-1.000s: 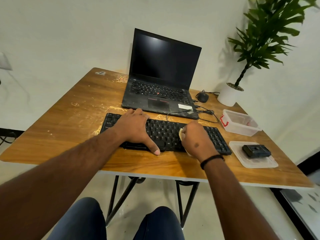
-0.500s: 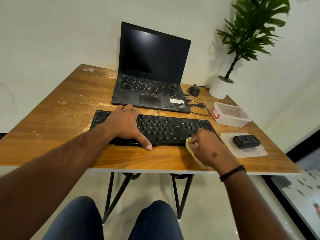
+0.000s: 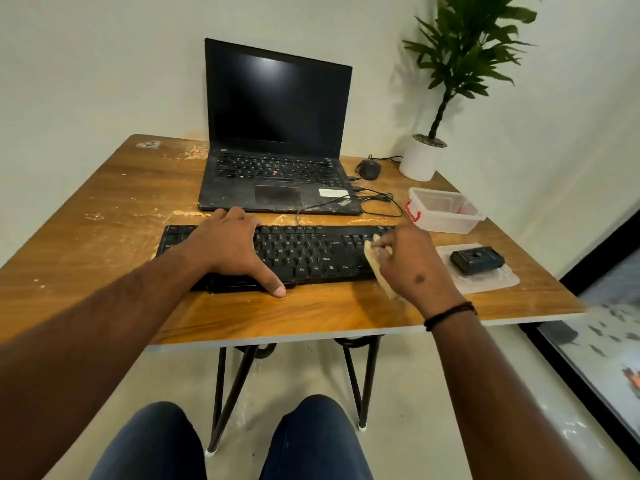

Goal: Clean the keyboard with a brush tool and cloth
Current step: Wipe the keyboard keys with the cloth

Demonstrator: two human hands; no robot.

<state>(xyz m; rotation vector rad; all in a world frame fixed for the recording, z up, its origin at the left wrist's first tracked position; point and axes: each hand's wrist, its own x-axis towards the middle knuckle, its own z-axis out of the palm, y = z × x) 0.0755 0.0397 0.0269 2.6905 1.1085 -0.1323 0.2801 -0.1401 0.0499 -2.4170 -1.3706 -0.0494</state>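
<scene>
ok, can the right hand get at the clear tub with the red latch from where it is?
Probably yes. The right hand grips the cloth at the keyboard's right end; the tub sits just beyond it, with only bare table between. It would need to drop the cloth first.

Both forearms are bare, with no sleeves visible from the near edge of the view to the wrists. The right wrist carries a thin black band (image 3: 450, 315), apparently a cord or bead bracelet; its exact make cannot be determined. The legs (image 3: 228, 445) are clothed in dark blue trousers, visible at the knees along the bottom edge.
</scene>
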